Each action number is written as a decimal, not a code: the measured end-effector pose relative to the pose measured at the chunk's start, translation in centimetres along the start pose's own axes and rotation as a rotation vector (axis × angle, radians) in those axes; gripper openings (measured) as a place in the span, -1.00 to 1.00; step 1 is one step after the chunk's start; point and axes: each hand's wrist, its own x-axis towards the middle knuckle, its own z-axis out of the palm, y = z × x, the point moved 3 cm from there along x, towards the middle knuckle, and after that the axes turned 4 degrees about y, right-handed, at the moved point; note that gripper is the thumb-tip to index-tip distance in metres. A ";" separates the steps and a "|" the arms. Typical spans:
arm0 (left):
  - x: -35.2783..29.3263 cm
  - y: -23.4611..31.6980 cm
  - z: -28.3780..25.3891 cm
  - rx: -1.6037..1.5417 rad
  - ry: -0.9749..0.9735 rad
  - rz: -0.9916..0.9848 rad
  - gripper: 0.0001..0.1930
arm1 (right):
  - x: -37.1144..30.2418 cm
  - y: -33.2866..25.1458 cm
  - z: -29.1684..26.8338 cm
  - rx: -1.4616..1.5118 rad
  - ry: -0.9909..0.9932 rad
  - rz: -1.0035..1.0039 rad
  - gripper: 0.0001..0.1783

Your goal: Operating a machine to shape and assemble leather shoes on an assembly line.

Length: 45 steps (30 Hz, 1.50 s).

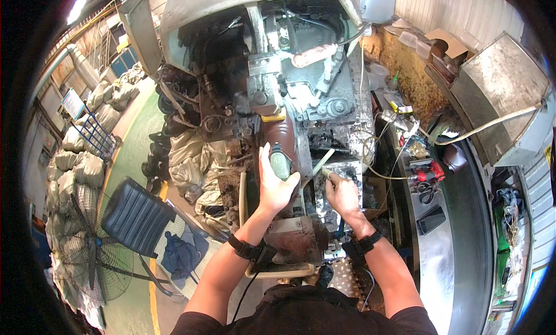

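Pale green piece [281, 164], rounded and dark at its upper end, sits at the front of a large, grimy machine [263, 67], just in front of a brown ribbed part [280, 133]. The left hand [277, 187] holds it, fingers stretched up along its left side and thumb spread out to the right below it. The right hand [343, 195] is well curled, its fingertips by the lower part of a thin pale strip [323, 160] that slants up to the right; whether they grip it, I cannot tell. The 2 hands are near each other but apart, and each wrist wears a black band, 1 on the left [253, 250] and 1 on the right [366, 243].

To the right runs a metal worktop [435, 254] carrying a dark phone-like slab [431, 220], black-handled scissors [426, 192] and a red tool [430, 173]. Beyond it stands a worn metal box [503, 94].

To the left, a black-backed chair [138, 215] has a blue cloth [182, 255] on its seat. Next to it is a fan [95, 242] with a wire guard, and pale sacks [90, 170] are piled along the green floor [134, 155].
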 end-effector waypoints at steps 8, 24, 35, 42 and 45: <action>-0.1 0.0 0.0 -0.008 0.005 -0.028 0.04 | -0.1 0.0 0.1 0.035 0.037 -0.008 -0.85; 0.0 1.0 -0.1 0.115 0.037 -0.009 -0.07 | 0.4 -2.2 -1.8 0.246 -0.236 0.233 -0.44; 2.6 -1.4 -5.3 -0.400 0.013 -0.431 -0.54 | 0.3 -13.9 2.0 0.433 -0.070 -0.111 0.43; 2.1 -1.7 -5.9 -0.499 0.110 -0.416 -0.44 | 1.4 -13.2 1.1 0.476 0.005 -0.043 0.34; 3.9 0.9 -6.5 -0.574 0.183 -0.601 -0.44 | 0.7 -12.5 -3.6 0.969 -0.130 0.241 0.17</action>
